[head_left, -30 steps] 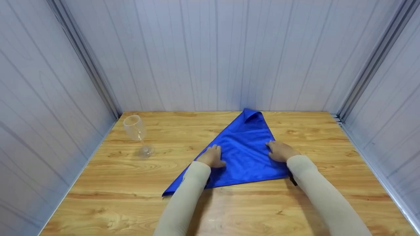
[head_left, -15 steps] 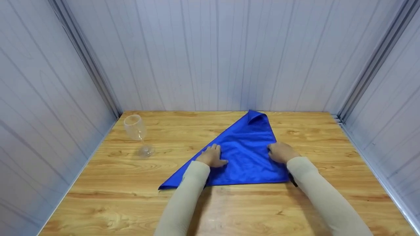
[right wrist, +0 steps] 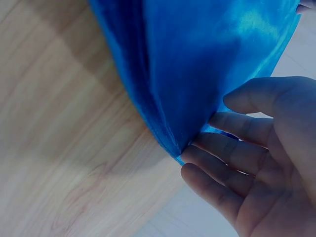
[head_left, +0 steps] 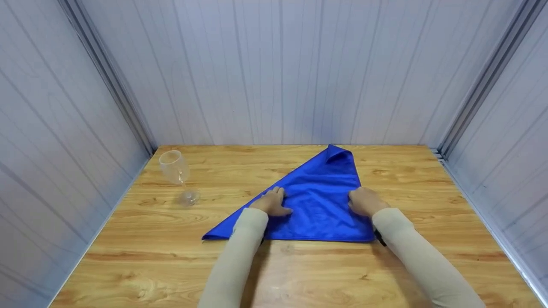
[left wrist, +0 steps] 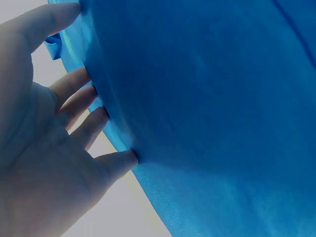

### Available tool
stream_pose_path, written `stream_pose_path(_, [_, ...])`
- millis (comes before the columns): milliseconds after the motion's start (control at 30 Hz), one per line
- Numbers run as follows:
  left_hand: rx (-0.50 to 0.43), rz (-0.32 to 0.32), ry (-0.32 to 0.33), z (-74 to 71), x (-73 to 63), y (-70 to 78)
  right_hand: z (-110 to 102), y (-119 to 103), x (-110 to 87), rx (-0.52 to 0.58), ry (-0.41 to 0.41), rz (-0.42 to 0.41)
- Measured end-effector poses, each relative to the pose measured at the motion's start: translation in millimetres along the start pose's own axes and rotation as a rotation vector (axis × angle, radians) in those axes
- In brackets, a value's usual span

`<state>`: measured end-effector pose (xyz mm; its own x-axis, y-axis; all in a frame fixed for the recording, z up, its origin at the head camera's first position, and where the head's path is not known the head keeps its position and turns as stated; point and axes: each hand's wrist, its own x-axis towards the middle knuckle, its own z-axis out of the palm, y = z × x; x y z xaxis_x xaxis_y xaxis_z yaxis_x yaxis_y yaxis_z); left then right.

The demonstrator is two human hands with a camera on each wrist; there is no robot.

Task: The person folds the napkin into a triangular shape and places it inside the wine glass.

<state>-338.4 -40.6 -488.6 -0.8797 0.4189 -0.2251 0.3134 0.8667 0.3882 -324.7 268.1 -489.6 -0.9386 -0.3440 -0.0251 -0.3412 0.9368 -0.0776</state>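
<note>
A blue cloth (head_left: 317, 205), folded into a triangle, lies on the wooden table. Its far tip has a small turned-over flap. My left hand (head_left: 273, 202) rests on the cloth near its long slanted edge, fingers spread. In the left wrist view, the fingertips (left wrist: 129, 157) touch the cloth along that edge. At the cloth's right edge is my right hand (head_left: 366, 201), its fingers bent a little. The right wrist view shows its fingertips (right wrist: 190, 154) on the cloth by the edge, with the thumb beside the index finger.
A clear stemmed wine glass (head_left: 175, 171) stands upright at the back left of the table (head_left: 128, 256). Pale panelled walls (head_left: 257, 77) enclose the table at the back and on both sides.
The cloth has turned slightly: its left corner has moved back and left, its far tip right, and its near edge now lies level. My right fingers have bent in more.
</note>
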Motion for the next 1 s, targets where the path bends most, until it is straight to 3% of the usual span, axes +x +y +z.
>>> stream_pose_path(167, [0.035,-0.040,0.013,5.0,-5.1,4.2,1.6,-1.6,-0.9,0.002,-0.005,0.010])
stream_pose_path(433, [0.146,-0.213,-0.003,13.9,-25.8,26.6,2.0,-2.7,-0.4,0.004,0.013,-0.010])
stream_pose_path(533, [0.173,-0.251,0.010,15.4,-31.8,34.3,1.3,-2.1,0.6,-0.012,0.040,-0.016])
stream_pose_path(767, [0.224,-0.226,0.037,26.7,-41.8,45.6,4.0,-1.2,1.4,-0.027,0.051,-0.042])
stream_pose_path(1000, [0.238,-0.186,0.023,29.5,-44.8,49.2,4.5,1.8,3.5,-0.010,0.018,0.007])
